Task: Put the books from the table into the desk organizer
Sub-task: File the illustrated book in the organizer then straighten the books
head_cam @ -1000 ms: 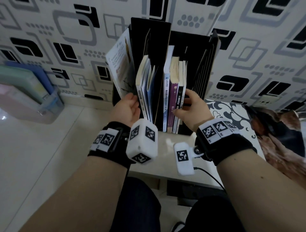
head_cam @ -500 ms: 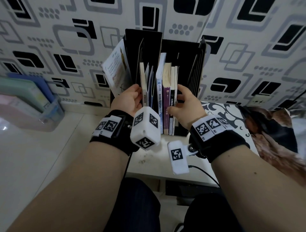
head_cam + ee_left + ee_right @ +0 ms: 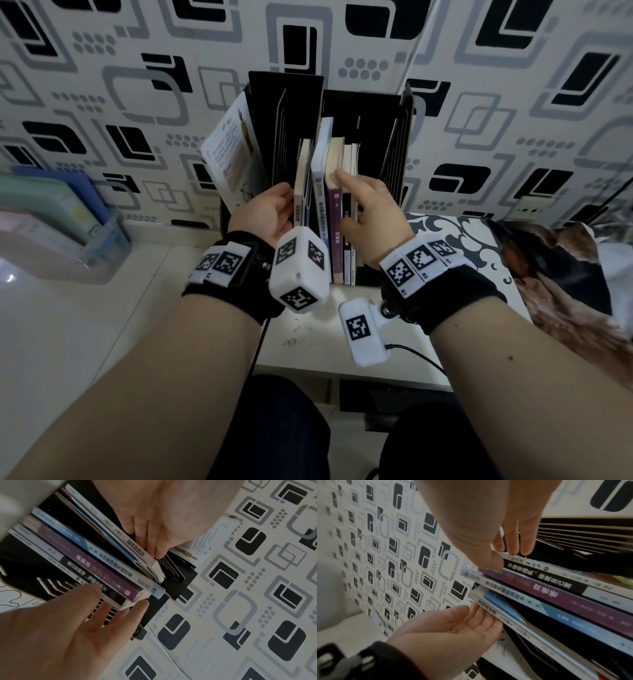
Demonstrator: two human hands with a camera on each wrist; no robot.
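From my head, my left hand (image 3: 270,212) lies flat and open against the grey book (image 3: 301,185) in the black organizer (image 3: 397,144); my right hand (image 3: 373,219) touches the books (image 3: 337,205) with straight fingers. My left wrist shows 5 spines upright; my right wrist shows both hands gripping nothing

Purple book spine (image 3: 544,591) in front of me reads 穷爸爸; white-blue spine (image 3: 508,595) 食品微生物检测技术; black spine (image 3: 539,574) 不懂带团队,你就自己累. Others unreadable.
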